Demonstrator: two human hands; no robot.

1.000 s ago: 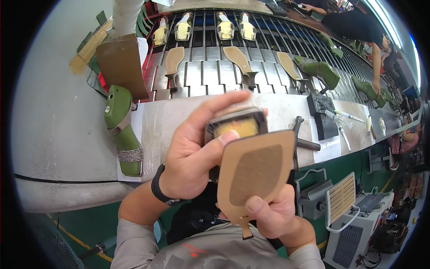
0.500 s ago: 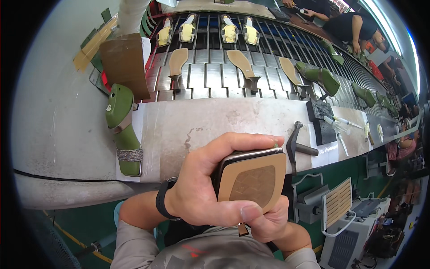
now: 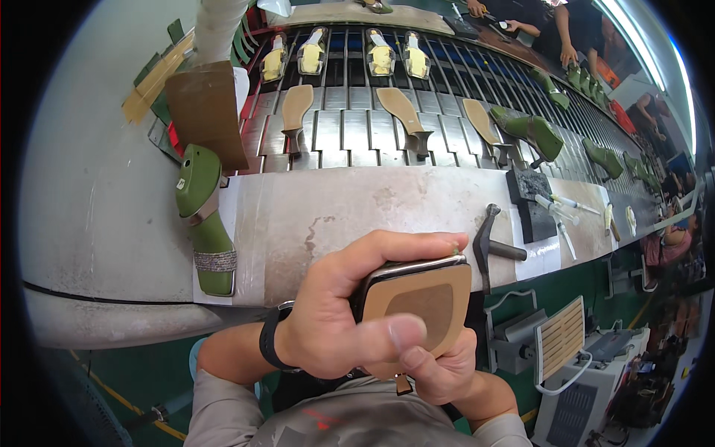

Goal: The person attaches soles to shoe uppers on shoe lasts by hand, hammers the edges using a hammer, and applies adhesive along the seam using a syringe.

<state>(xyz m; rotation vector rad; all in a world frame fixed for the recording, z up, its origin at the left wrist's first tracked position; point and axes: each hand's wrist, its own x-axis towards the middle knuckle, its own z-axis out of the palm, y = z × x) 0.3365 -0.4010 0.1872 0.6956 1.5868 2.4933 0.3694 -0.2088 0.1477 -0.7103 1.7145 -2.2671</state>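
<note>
Close in front of me, a shoe (image 3: 448, 298) is held with its tan sole facing up; a darker brown patch fills the middle of the sole. Wrapped around its left side and far edge is my left hand (image 3: 331, 316), its thumb lying over the sole and blurred at the tip. My right hand (image 3: 447, 366) grips the near end from below, thumb against the sole's edge. The heel and most of the upper are hidden. Just beyond the hands lies a hammer (image 3: 508, 249) with a dark head.
A green shoe on its last (image 3: 212, 223) lies at the left on white paper. Several syringes (image 3: 564, 212) lie by a black block (image 3: 530, 201). Across the slatted conveyor (image 3: 328, 134) are tan soles with heels (image 3: 402, 110), green shoes (image 3: 532, 132) and wrapped shoes. Co-workers (image 3: 570, 37) stand far right.
My left thumb has slid farther up over the sole's brown patch. My right thumb now presses on the near edge. A far co-worker's arm has moved.
</note>
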